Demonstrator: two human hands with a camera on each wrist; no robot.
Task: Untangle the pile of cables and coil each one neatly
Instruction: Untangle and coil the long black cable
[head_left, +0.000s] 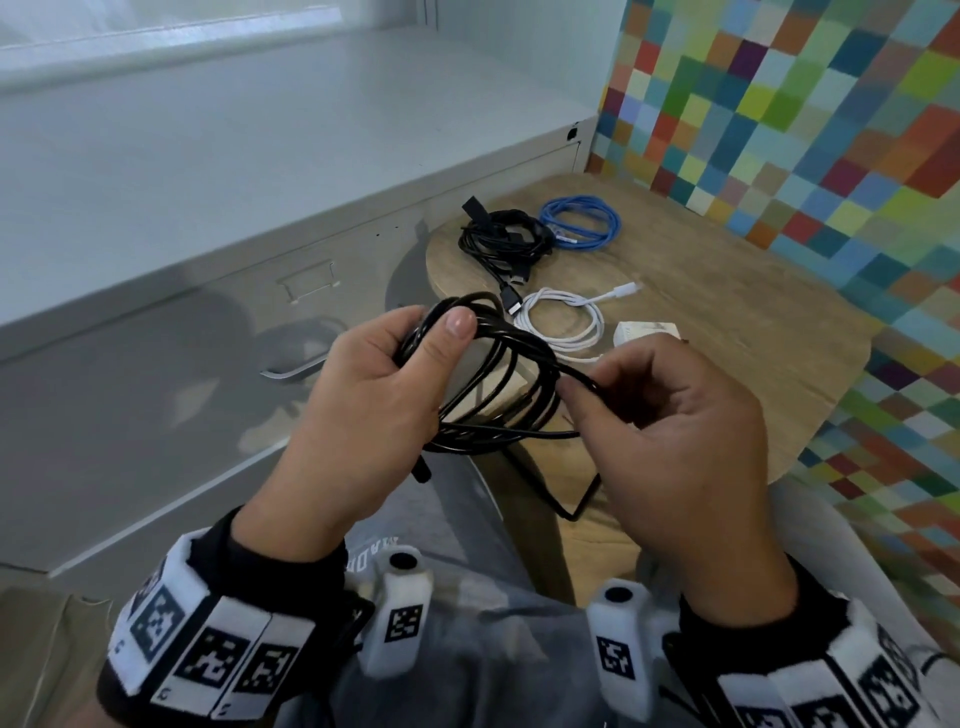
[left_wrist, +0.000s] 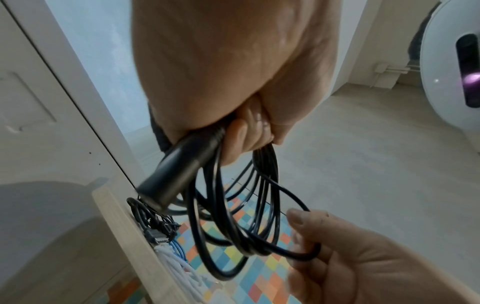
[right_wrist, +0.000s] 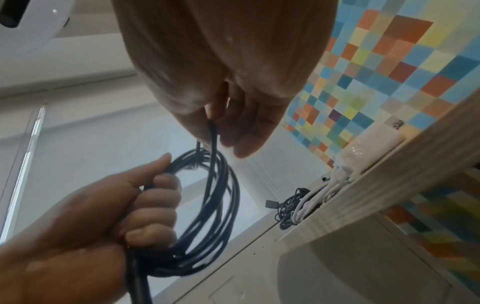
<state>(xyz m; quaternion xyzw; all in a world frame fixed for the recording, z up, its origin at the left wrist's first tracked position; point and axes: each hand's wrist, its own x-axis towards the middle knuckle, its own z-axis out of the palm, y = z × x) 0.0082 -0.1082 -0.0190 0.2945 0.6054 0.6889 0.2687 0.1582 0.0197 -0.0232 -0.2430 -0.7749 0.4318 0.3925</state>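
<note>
My left hand (head_left: 410, 358) grips a black cable (head_left: 498, 387) wound into several loops, thumb pressed on top of the bundle. In the left wrist view the fingers (left_wrist: 249, 131) curl round the loops (left_wrist: 259, 226) and a black plug (left_wrist: 179, 170) sticks out below the palm. My right hand (head_left: 587, 395) pinches one strand at the coil's right side. In the right wrist view the strand (right_wrist: 213, 133) runs from its fingertips down into the coil (right_wrist: 221, 205). A loose tail (head_left: 582, 499) hangs under the right hand.
On the round wooden table (head_left: 727, 312) lie a black cable bundle (head_left: 504, 234), a coiled blue cable (head_left: 582, 221), a coiled white cable (head_left: 563, 322) and a white adapter (head_left: 644, 332). A grey metal cabinet (head_left: 208, 312) stands to the left, and a multicoloured chequered floor (head_left: 831, 130) lies beyond the table.
</note>
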